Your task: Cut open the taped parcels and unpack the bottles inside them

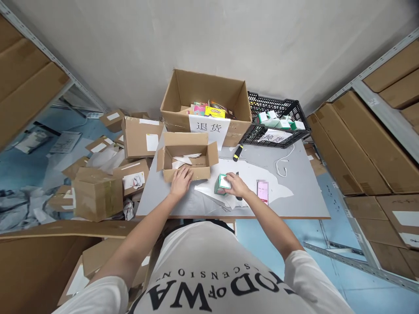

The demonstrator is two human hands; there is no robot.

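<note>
The small green box (223, 183) is sitting in the right hand (236, 185) grip on the worktop (294, 196); the left hand (181, 181), released, is resting against the open carton (186, 161) holding paper scraps.

My right hand (236, 185) covers part of the small green box (222, 184), its print is too small to read, and the pink card (262, 192) is blurred.
</note>
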